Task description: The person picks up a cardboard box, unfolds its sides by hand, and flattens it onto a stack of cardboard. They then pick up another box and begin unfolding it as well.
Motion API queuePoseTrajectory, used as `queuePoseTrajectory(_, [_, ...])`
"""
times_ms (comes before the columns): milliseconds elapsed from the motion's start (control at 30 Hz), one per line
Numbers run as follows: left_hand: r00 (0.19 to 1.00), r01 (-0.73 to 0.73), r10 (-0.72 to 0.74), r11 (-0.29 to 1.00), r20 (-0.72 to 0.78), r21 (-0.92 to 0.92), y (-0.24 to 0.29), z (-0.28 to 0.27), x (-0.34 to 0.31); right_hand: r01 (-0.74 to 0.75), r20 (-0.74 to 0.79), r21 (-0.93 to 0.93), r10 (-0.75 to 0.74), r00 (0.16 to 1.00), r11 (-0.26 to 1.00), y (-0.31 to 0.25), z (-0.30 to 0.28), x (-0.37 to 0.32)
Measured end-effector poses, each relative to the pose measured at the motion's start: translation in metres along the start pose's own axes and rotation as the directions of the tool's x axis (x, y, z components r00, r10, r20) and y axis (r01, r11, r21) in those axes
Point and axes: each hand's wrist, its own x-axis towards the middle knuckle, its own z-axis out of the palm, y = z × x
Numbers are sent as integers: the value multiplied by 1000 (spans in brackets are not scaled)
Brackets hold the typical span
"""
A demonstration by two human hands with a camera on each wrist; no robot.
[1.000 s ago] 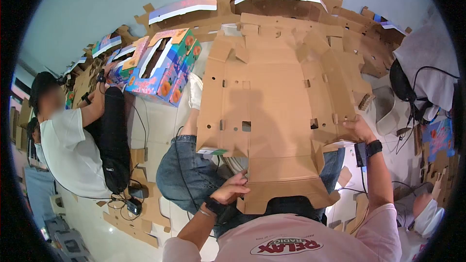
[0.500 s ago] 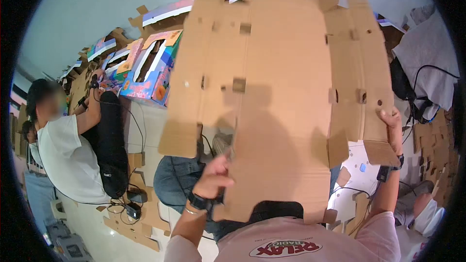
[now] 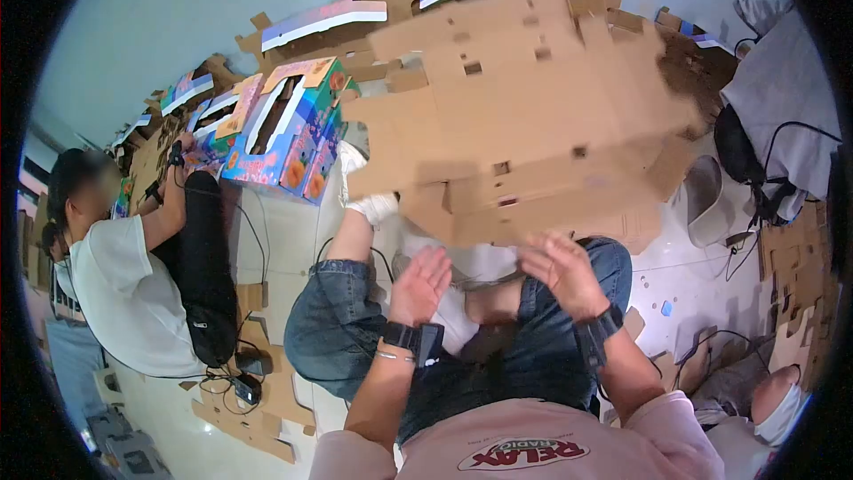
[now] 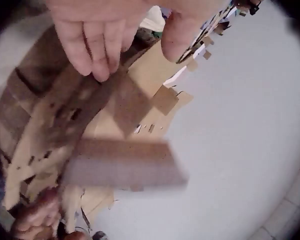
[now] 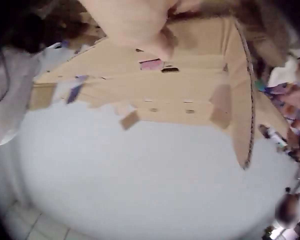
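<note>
A large flat brown cardboard box blank (image 3: 533,116) with slots and flaps lies tilted beyond the person's feet, blurred in the head view. My left hand (image 3: 421,286) is held palm forward below its near edge, fingers straight and holding nothing. Near that same edge, my right hand (image 3: 566,277) has its fingers spread, the fingertips right at the cardboard. In the left wrist view, the left fingers (image 4: 104,42) extend over the brown board. The right wrist view has part of the right hand (image 5: 132,22) in front of the slotted cardboard (image 5: 190,82), some fingers hidden.
Printed fruit boxes (image 3: 284,133) with cut-out tops stand to the left, beside a seated person (image 3: 133,284) in a white shirt. More cardboard blanks (image 3: 329,22) lean along the wall. Cables and black devices (image 3: 244,382) lie on the floor. A grey cloth (image 3: 782,98) hangs at right.
The cardboard blank was held up by both hands, then swung round and away, and now lies turned and farther forward. Both hands have let go and come closer together in front of the lap.
</note>
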Motion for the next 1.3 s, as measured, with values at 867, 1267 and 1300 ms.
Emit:
queuePoseTrajectory(867, [936, -310, 352, 784, 25, 538, 26, 81, 60, 392, -294, -203, -438, 850, 897, -113, -52, 35])
queuePoseTrajectory(1267, [981, -89, 173, 812, -92, 577, 12, 33, 128, 174, -404, 39, -144, 903, 984, -12, -192, 72])
queuePoseTrajectory(1300, [963, 19, 136, 831, -235, 556, 11, 28, 131, 198, -372, 62, -162, 914, 978, -10, -192, 74])
